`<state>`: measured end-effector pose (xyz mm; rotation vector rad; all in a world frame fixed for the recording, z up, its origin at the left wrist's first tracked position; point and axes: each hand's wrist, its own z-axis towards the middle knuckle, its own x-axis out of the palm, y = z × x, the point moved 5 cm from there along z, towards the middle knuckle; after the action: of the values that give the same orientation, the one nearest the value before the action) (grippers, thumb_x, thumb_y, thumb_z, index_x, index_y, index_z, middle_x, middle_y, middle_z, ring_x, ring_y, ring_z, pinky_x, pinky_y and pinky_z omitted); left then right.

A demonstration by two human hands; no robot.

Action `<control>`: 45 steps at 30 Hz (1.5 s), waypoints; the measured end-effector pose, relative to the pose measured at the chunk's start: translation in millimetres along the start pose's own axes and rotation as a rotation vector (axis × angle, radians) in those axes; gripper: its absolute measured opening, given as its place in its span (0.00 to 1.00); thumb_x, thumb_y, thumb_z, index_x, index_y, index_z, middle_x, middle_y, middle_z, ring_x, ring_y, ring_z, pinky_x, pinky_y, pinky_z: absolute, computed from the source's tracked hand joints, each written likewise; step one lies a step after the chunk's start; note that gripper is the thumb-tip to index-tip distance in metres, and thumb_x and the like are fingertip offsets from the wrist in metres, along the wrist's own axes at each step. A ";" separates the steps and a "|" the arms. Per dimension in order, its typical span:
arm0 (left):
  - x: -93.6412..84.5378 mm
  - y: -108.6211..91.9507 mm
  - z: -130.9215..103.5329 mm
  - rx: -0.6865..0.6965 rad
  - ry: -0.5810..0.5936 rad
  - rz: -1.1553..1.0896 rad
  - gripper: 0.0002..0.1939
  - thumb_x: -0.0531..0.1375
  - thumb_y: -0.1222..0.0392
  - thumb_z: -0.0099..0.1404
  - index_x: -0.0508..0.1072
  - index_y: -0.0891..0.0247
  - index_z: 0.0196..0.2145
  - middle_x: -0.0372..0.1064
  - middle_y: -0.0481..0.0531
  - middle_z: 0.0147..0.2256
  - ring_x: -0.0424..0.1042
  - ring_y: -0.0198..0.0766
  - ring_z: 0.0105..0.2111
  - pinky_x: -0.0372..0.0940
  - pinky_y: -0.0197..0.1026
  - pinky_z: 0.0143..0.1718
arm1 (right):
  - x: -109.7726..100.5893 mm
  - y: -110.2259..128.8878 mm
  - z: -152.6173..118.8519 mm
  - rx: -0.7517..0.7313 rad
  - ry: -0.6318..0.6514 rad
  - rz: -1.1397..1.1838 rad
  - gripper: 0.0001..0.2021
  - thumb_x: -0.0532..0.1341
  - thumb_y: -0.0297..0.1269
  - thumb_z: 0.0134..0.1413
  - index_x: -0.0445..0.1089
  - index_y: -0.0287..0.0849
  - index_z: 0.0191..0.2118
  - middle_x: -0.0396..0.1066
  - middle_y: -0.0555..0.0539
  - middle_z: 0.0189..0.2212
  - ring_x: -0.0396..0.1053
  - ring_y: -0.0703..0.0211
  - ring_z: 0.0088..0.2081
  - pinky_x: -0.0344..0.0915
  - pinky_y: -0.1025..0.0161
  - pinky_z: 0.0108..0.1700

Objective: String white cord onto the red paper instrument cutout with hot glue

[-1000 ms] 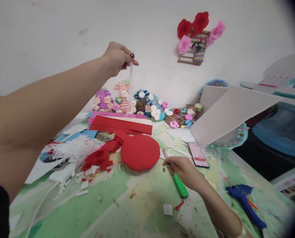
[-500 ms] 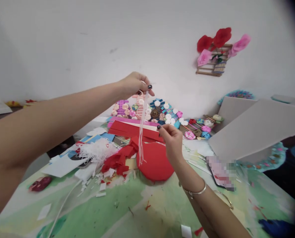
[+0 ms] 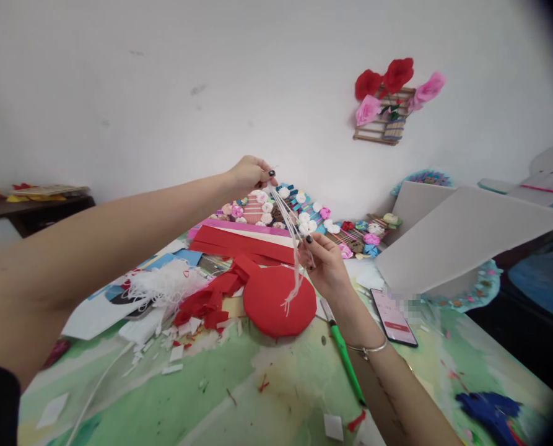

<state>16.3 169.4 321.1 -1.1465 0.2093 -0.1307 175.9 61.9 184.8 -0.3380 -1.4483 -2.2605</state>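
My left hand [image 3: 256,173] is raised over the far side of the table, its fingers pinched on the top of a bundle of white strings [image 3: 286,214]. Lower and to the right, my right hand [image 3: 322,257] pinches some of the same strings partway down. Their loose ends dangle in front of a red disc [image 3: 280,301] lying on the table. Behind the disc are red paper strips [image 3: 239,244], and left of it a crumpled red paper pile [image 3: 206,303].
A white string tangle [image 3: 165,284] and paper scraps lie left. A green-handled tool [image 3: 347,362] and a phone [image 3: 394,317] lie right. Grey boards [image 3: 462,241] stand at the back right. Colourful flower crafts [image 3: 304,217] line the wall.
My right hand has closed on the strings and draws them aslant, where they hung straight before. The view has shifted slightly, and the green-handled tool now shows beside my right forearm.
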 end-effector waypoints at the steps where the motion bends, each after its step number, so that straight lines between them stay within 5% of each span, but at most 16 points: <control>1: -4.8 1.2 2.0 0.000 -0.043 0.011 0.11 0.56 0.79 0.50 0.64 0.67 0.18 0.65 0.52 0.17 0.59 0.30 0.19 0.51 0.36 0.24 | -5.8 0.1 -5.7 0.037 0.034 0.008 0.10 0.69 0.38 0.41 0.69 0.41 0.28 0.69 0.53 0.22 0.56 0.71 0.18 0.50 0.70 0.19; 7: -23.4 -2.1 12.5 0.017 -0.185 0.044 0.12 0.54 0.79 0.49 0.63 0.65 0.17 0.64 0.51 0.17 0.57 0.30 0.17 0.55 0.38 0.26 | -51.0 -4.7 -48.0 0.279 0.243 -0.212 0.10 0.67 0.40 0.46 0.70 0.38 0.27 0.67 0.53 0.18 0.57 0.71 0.16 0.51 0.71 0.18; 13: -18.6 -17.9 17.3 0.064 -0.164 0.060 0.10 0.56 0.77 0.52 0.63 0.65 0.20 0.66 0.50 0.18 0.57 0.29 0.17 0.55 0.37 0.25 | -106.3 -15.2 -79.6 0.692 0.497 -0.693 0.10 0.66 0.39 0.46 0.72 0.34 0.30 0.72 0.47 0.21 0.62 0.69 0.17 0.54 0.71 0.18; 17: 8.1 -24.2 8.1 0.064 -0.036 0.132 0.09 0.56 0.77 0.54 0.64 0.68 0.22 0.69 0.53 0.20 0.61 0.29 0.19 0.54 0.35 0.25 | -107.7 5.7 -55.1 0.369 0.229 -0.803 0.13 0.64 0.42 0.48 0.72 0.37 0.34 0.75 0.44 0.31 0.71 0.62 0.29 0.64 0.67 0.29; 21: 47.1 -28.8 -7.5 0.076 0.124 0.117 0.09 0.56 0.79 0.56 0.64 0.70 0.24 0.69 0.53 0.21 0.62 0.27 0.19 0.56 0.36 0.28 | -63.0 34.3 -24.0 -0.046 0.093 -0.653 0.18 0.65 0.45 0.48 0.69 0.42 0.44 0.71 0.41 0.46 0.70 0.53 0.47 0.65 0.56 0.48; 24: 75.8 -36.7 -18.1 0.084 0.204 0.080 0.09 0.55 0.80 0.57 0.64 0.71 0.24 0.70 0.53 0.22 0.63 0.26 0.20 0.57 0.36 0.30 | -31.3 41.9 -1.9 -0.147 0.118 -0.531 0.23 0.67 0.44 0.47 0.64 0.47 0.49 0.64 0.42 0.55 0.63 0.53 0.56 0.61 0.54 0.55; 27: 98.8 -45.2 -20.2 0.097 0.252 0.037 0.09 0.53 0.80 0.58 0.64 0.72 0.25 0.70 0.54 0.24 0.65 0.26 0.22 0.58 0.36 0.32 | -22.1 40.1 12.4 -0.107 0.178 -0.365 0.24 0.67 0.45 0.47 0.62 0.48 0.50 0.67 0.43 0.53 0.68 0.55 0.51 0.64 0.56 0.53; 30: 112.8 -42.6 -7.7 0.096 0.247 -0.005 0.09 0.52 0.80 0.59 0.64 0.72 0.26 0.70 0.54 0.25 0.65 0.26 0.22 0.59 0.35 0.32 | -38.0 40.2 8.1 0.016 0.209 -0.257 0.22 0.66 0.44 0.48 0.62 0.46 0.48 0.74 0.47 0.36 0.72 0.62 0.30 0.69 0.61 0.36; 33: 122.5 -21.2 18.7 0.077 0.216 -0.059 0.08 0.54 0.78 0.59 0.64 0.71 0.26 0.70 0.53 0.25 0.65 0.26 0.20 0.59 0.33 0.29 | -73.3 49.8 -13.6 0.107 0.110 -0.239 0.18 0.66 0.40 0.48 0.65 0.41 0.44 0.70 0.53 0.22 0.61 0.69 0.18 0.57 0.70 0.21; 36: 134.8 20.4 50.4 0.009 0.183 -0.099 0.07 0.56 0.77 0.59 0.64 0.70 0.27 0.71 0.53 0.25 0.65 0.26 0.19 0.57 0.32 0.25 | -113.9 54.2 -41.8 0.214 -0.015 -0.275 0.17 0.65 0.38 0.47 0.66 0.38 0.43 0.66 0.54 0.18 0.55 0.72 0.16 0.48 0.72 0.18; 41: 166.0 120.7 88.3 -0.230 0.114 -0.083 0.05 0.62 0.74 0.58 0.68 0.71 0.30 0.70 0.52 0.26 0.67 0.28 0.22 0.61 0.33 0.27 | -174.9 22.0 -76.7 0.498 -0.192 -0.455 0.17 0.63 0.41 0.44 0.67 0.35 0.39 0.61 0.56 0.16 0.50 0.74 0.14 0.42 0.71 0.17; 45: 195.2 204.2 100.0 -0.392 0.159 -0.047 0.14 0.57 0.57 0.66 0.68 0.68 0.47 0.68 0.56 0.43 0.70 0.38 0.39 0.69 0.45 0.39 | -206.5 -16.0 -86.1 0.640 -0.288 -0.535 0.17 0.58 0.43 0.42 0.64 0.36 0.37 0.56 0.59 0.14 0.45 0.75 0.12 0.39 0.71 0.16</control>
<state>228.6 300.5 155.0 -1.5336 0.3603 -0.2295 351.6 36.3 47.7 -0.0699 -2.5557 -1.9961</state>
